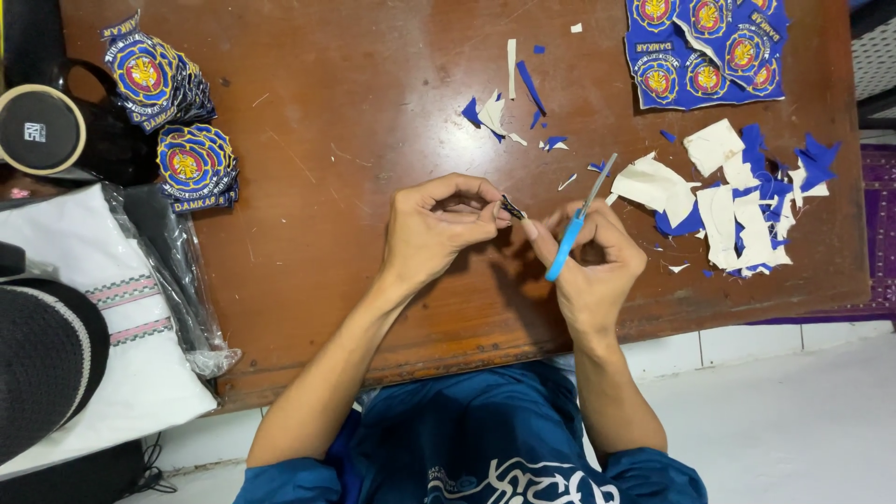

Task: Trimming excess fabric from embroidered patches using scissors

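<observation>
My left hand [437, 229] pinches a small dark patch [512, 208] by its edge over the middle of the brown wooden table [355, 112]. My right hand [590, 261] holds a small pair of blue-handled scissors [571, 231], its blades pointing up and away; its fingertips also touch the small patch. Both hands meet just above the table's front half.
Two stacks of round blue embroidered patches [177, 112] lie at the left. A blue sheet of uncut patches [705, 51] sits at the top right, with white and blue fabric scraps [737, 201] below it. A black cup [42, 131] and bagged white cloth [121, 308] stand left.
</observation>
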